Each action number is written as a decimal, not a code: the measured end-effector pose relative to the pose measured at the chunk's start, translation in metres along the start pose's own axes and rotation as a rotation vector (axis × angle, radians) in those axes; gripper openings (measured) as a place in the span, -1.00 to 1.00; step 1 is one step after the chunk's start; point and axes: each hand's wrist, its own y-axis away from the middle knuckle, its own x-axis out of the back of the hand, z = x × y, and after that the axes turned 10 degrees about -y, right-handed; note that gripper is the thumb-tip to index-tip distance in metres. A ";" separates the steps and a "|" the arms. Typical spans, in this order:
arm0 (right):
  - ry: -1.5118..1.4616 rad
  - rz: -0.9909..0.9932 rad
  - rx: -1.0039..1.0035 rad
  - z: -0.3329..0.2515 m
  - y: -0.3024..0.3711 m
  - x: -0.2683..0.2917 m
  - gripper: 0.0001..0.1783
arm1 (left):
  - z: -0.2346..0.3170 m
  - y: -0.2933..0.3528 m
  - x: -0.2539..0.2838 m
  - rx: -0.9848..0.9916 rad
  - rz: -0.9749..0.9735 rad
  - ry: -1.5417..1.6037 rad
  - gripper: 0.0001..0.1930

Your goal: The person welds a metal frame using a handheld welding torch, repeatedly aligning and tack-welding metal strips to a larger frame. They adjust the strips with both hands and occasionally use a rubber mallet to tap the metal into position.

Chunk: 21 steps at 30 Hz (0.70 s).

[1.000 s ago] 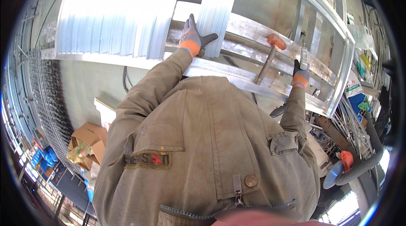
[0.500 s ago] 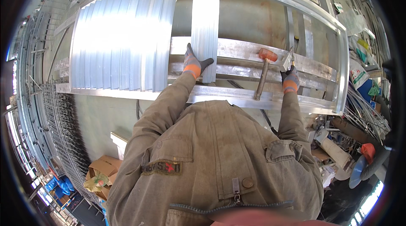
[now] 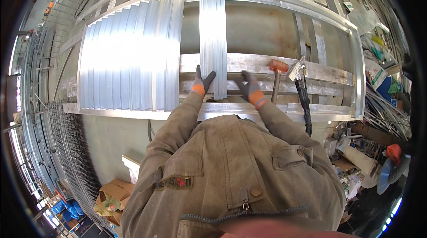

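Observation:
A long ribbed metal slat (image 3: 213, 38) lies across the metal frame (image 3: 267, 62). My left hand (image 3: 202, 82), in a grey and orange glove, rests against the slat's left edge near its close end. Its fingers point away and the thumb is spread over the top. To the slat's right, my right hand (image 3: 251, 89) hovers above the frame's rails, fingers apart and slightly blurred, holding nothing. Beyond it a hammer (image 3: 279, 66) with an orange-red head leans over the rails. Right of the hammer lies a torch-like tool with a black-sheathed cable (image 3: 303, 98), beside a small metal block (image 3: 294, 70).
Overlapping ribbed slats (image 3: 129, 55) cover the frame's left part. Wire racks (image 3: 66, 149) stand at left, near an open cardboard box (image 3: 113, 193). At right are bundled rods (image 3: 389, 118), bags and a disc (image 3: 384, 178).
My right hand has let go of the torch-like tool and moved left toward the slat, leaving the tool on the frame. My left hand stays at the slat. The view has shifted slightly.

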 end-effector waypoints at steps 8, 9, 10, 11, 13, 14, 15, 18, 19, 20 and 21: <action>-0.109 0.201 -0.237 0.019 -0.005 -0.064 -0.13 | 0.003 0.013 -0.028 -0.143 -0.168 0.004 0.22; -0.077 0.248 -0.154 0.019 -0.004 -0.055 -0.22 | 0.005 0.012 -0.037 -0.120 -0.178 -0.004 0.22; -0.079 0.263 -0.136 0.019 -0.003 -0.046 -0.26 | 0.007 0.012 -0.047 -0.117 -0.199 -0.010 0.21; -0.081 0.277 -0.136 0.020 0.000 -0.038 -0.29 | 0.008 0.013 -0.055 -0.111 -0.204 -0.017 0.21; -0.010 0.328 -0.144 0.021 0.006 -0.026 -0.37 | 0.013 0.013 -0.070 -0.088 -0.222 -0.048 0.21; 0.001 0.353 -0.151 0.023 0.009 -0.021 -0.36 | 0.016 0.012 -0.077 -0.087 -0.256 -0.019 0.21; 0.008 0.382 -0.165 0.024 0.012 -0.017 -0.35 | 0.020 0.011 -0.085 -0.086 -0.291 0.009 0.20; 0.026 0.455 -0.195 0.029 0.015 0.002 -0.31 | 0.035 0.010 -0.109 -0.071 -0.367 0.028 0.22; 0.038 0.476 -0.209 0.032 0.017 0.010 -0.30 | 0.040 0.011 -0.118 -0.022 -0.400 0.047 0.23; 0.044 0.487 -0.202 0.036 0.017 0.020 -0.30 | 0.045 0.013 -0.127 0.020 -0.438 0.090 0.24; 0.055 0.501 -0.198 0.039 0.016 0.031 -0.30 | 0.049 0.013 -0.135 -0.020 -0.436 0.021 0.25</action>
